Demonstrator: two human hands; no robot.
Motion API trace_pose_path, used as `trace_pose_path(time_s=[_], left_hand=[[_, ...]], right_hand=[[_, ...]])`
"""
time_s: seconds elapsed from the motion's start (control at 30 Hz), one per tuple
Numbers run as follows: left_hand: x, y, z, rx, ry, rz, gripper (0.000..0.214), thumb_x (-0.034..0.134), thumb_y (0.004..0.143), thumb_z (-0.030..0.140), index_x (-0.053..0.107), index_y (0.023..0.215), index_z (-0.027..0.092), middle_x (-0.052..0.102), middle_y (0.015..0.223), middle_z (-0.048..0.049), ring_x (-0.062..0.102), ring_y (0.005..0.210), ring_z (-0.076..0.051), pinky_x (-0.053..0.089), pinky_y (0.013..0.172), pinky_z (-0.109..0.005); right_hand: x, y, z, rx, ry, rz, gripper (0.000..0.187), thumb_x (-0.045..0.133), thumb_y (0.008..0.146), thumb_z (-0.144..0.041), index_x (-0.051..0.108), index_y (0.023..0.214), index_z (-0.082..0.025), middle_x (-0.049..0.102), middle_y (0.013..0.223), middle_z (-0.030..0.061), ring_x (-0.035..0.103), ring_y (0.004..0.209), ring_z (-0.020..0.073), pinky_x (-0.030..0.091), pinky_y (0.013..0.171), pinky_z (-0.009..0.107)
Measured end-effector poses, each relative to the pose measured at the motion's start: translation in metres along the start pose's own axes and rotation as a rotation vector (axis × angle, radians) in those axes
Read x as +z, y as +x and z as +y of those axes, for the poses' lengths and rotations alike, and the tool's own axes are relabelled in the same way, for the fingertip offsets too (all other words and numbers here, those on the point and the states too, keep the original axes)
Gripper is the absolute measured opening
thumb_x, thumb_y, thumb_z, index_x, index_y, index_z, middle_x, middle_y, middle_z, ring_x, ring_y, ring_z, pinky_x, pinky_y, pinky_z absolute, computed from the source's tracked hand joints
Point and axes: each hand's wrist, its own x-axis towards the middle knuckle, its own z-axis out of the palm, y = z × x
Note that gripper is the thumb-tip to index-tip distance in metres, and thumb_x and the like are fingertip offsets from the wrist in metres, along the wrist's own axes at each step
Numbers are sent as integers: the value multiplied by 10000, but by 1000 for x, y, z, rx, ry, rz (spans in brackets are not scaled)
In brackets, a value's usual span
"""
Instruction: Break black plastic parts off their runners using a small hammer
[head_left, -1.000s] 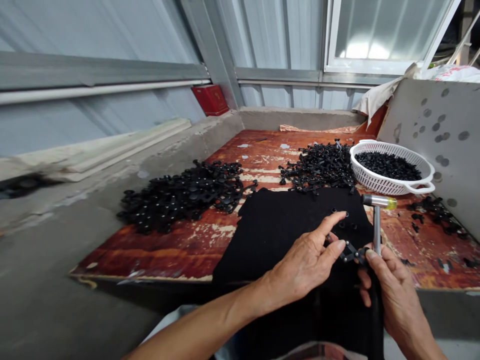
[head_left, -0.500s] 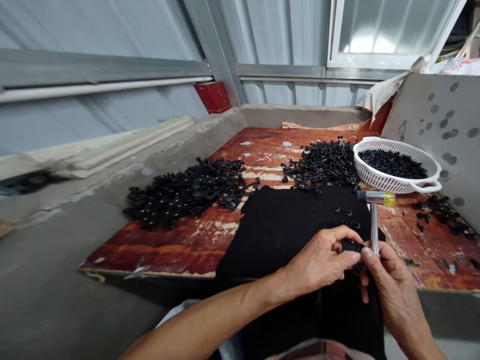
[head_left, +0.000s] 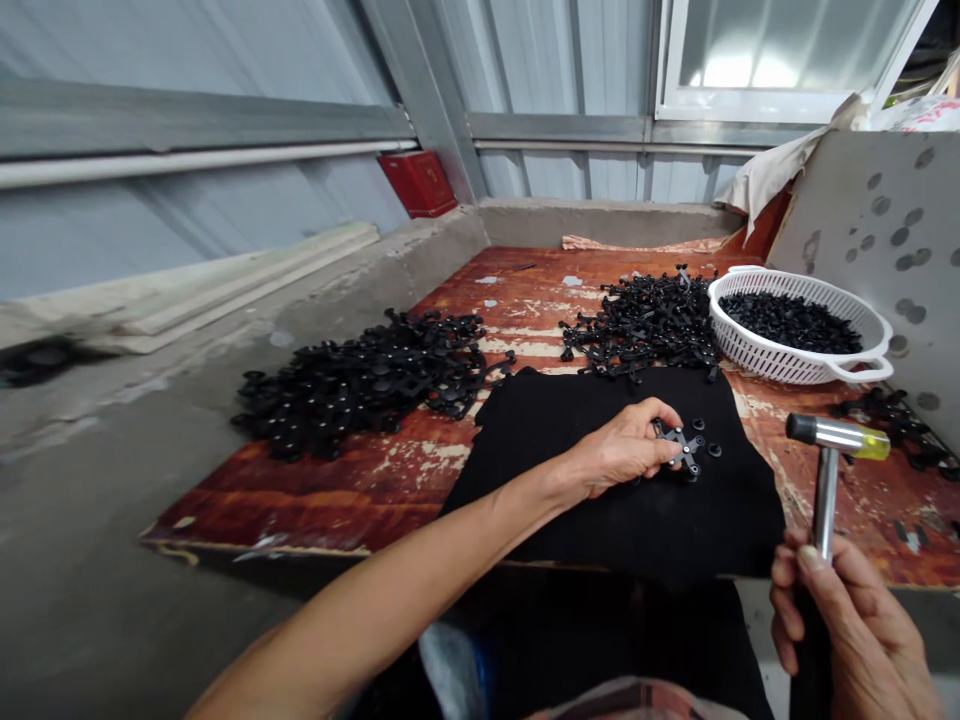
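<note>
Centre the clock on a black cross-shaped piece (head_left: 685, 450) at the front of the bench (head_left: 292, 500), twelve toward the far wall. The piece is over a black cloth (head_left: 585, 530), silvery rivets showing; whether it bears fully on the cloth, I can't tell. Left hand (head_left: 630, 442) comes in from nine, thumb and forefinger pinched nearly together on the piece. Two loose black discs (head_left: 715, 450) just beside it, at one and three.

Right hand (head_left: 851, 610) at half past four, fingers wrapped around the handle of a hammer (head_left: 827, 490), apart from the piece. Hammer head up, dark face toward nine, yellow face toward three.

Farther out: heap of black parts (head_left: 360, 385) between nine and ten; second heap (head_left: 649, 325) between eleven and twelve, near a white slotted basket (head_left: 765, 352) of small black pieces, between one and two. Red box (head_left: 418, 183) in the corner, half past ten.
</note>
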Motion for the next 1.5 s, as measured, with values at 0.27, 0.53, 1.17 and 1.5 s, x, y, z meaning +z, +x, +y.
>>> trace_pose_path(time_s=[0.27,0.53,1.17,1.5], left_hand=[[3,5,4,-67,-11,122,210,631,778,199,534,953,136,570,598,51,373,449,-39,253,441,-161],[7,9,9,-141,-37,187,141,628,792,151,511,871,164,557,573,63,315,409,-25,198,394,-145],[7,14,5,-154,-72,205,125,584,840,130,471,839,182,545,548,69,246,356,-22,149,352,-153],[9,13,9,-129,27,237,122,582,832,102,488,809,177,540,531,80,250,331,-16,158,338,-158]], right_hand=[[-3,-2,6,47,-11,8,440,755,756,-512,589,1033,-212,595,723,-11,488,476,103,427,362,216],[1,-2,5,28,-26,21,435,768,727,-518,630,981,-193,595,694,-2,484,455,109,417,338,222],[3,-1,7,72,11,33,467,779,726,-502,600,1033,-201,579,699,-26,482,465,93,414,355,202],[-7,3,9,70,-84,-39,436,691,812,-530,565,1086,-214,580,712,-28,492,478,100,431,371,201]])
